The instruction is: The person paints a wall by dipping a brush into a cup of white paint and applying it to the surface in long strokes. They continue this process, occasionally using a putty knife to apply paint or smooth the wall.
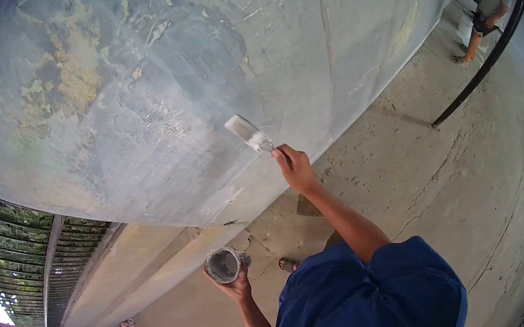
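My right hand (292,162) is closed round the handle of a flat paintbrush (249,133). The brush has pale bristles and lies against or close to the blue-grey wall (299,46); whether it touches cannot be told. Patches of worn, yellowish paint and whitish marks show on the wall to the left of the brush. Lower down, my left hand (237,286) holds a round container (224,265) from below and the side. Its open top faces up, with grey material inside and smears on its rim.
A cracked concrete floor (437,187) runs along the wall's base. At the upper right are a person (491,4) and a dark curved pole (485,70). A barred opening (8,250) with greenery behind it is at the left. A sandalled foot (288,264) shows below me.
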Tool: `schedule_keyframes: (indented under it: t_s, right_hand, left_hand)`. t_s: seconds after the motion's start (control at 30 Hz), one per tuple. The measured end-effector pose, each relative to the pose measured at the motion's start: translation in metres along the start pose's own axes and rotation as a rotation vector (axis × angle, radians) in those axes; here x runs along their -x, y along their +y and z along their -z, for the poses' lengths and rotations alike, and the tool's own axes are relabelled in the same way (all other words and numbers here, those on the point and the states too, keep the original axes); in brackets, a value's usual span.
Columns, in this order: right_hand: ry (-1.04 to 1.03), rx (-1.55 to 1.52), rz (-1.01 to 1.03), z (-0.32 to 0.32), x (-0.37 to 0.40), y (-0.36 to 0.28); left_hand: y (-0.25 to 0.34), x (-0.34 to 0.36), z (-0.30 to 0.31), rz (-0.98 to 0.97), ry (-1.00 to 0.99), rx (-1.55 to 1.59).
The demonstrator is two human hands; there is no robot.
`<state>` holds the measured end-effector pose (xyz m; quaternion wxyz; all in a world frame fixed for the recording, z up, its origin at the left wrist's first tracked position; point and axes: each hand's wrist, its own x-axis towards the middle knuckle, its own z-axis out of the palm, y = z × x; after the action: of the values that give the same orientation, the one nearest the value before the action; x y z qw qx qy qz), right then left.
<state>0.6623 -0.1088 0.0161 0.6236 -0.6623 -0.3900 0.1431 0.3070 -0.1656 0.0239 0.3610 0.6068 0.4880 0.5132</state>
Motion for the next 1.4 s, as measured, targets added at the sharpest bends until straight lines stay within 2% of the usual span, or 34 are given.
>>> schedule_keyframes:
  t_s: [0.07, 0.17, 0.23, 0.33, 0.4, 0.47, 0.53, 0.6, 0.7, 0.73, 0.8, 0.87, 0.93, 1.03, 1.07, 1.13, 1.2, 1.3, 1.33, 1.4]
  right_hand:
    - [0.064, 0.238, 0.112, -0.010, -0.007, 0.020]
    - [-0.056, 0.624, -0.177, -0.027, 0.030, 0.126]
    - [-0.219, 0.734, -0.297, -0.023, 0.073, 0.196]
    - [-0.205, 0.632, -0.305, 0.005, 0.105, 0.160]
    - [0.076, 0.466, 0.052, 0.016, 0.109, 0.126]
    - [0.042, 0.489, 0.069, 0.030, 0.075, 0.051]
    - [0.118, 0.423, 0.292, 0.026, 0.039, 0.019]
    - [0.170, 0.291, 0.420, 0.021, 0.008, -0.022]
    - [0.189, 0.294, 0.362, 0.005, -0.016, -0.052]
    - [0.188, 0.300, 0.359, 0.001, -0.014, -0.043]
    - [0.134, 0.335, 0.221, -0.018, -0.007, 0.002]
    - [0.119, 0.506, 0.180, -0.031, 0.031, 0.079]
    - [-0.015, 0.585, 0.051, -0.021, 0.076, 0.130]
    - [-0.090, 0.472, 0.021, 0.004, 0.095, 0.117]
    - [-0.099, 0.471, 0.014, 0.008, 0.088, 0.093]
    - [0.040, 0.326, 0.106, 0.011, 0.047, 0.028]
    - [0.187, 0.180, 0.301, 0.006, 0.009, -0.010]
    - [0.223, 0.134, 0.308, -0.008, -0.022, -0.017]
    - [0.222, 0.132, 0.310, -0.014, -0.019, -0.003]
    - [0.127, 0.428, 0.212, -0.030, -0.001, 0.064]
  left_hand:
    - [0.002, 0.000, -0.006, -0.002, -0.015, 0.010]
    - [0.005, 0.006, -0.011, -0.009, -0.017, 0.050]
    - [0.010, 0.004, -0.013, -0.032, -0.013, 0.080]
    - [0.018, 0.005, -0.015, -0.002, 0.038, 0.055]
    - [0.012, 0.007, -0.011, -0.040, 0.049, 0.001]
    - [0.007, 0.007, -0.010, -0.037, 0.030, 0.006]
    - [0.008, 0.011, -0.011, -0.019, 0.014, -0.045]
    - [0.000, 0.012, -0.011, -0.010, -0.016, -0.018]
    - [-0.002, 0.007, -0.012, -0.015, -0.034, 0.017]
    - [-0.002, 0.008, -0.014, -0.018, -0.026, 0.024]
    - [0.000, 0.010, -0.017, -0.013, -0.004, 0.041]
    - [0.001, 0.007, -0.016, -0.025, 0.021, 0.063]
    - [-0.002, 0.009, -0.009, -0.015, 0.026, 0.041]
    - [-0.004, 0.011, -0.001, -0.041, 0.046, 0.023]
    - [-0.004, 0.012, 0.000, -0.033, 0.047, 0.016]
    - [-0.008, 0.016, 0.002, 0.026, 0.071, 0.000]
    - [-0.016, 0.018, 0.002, 0.036, 0.055, -0.027]
    - [-0.014, 0.012, 0.001, 0.023, 0.001, -0.032]
    - [-0.013, 0.010, 0.000, 0.018, -0.047, -0.020]
    - [-0.013, 0.007, -0.001, -0.021, -0.045, 0.012]
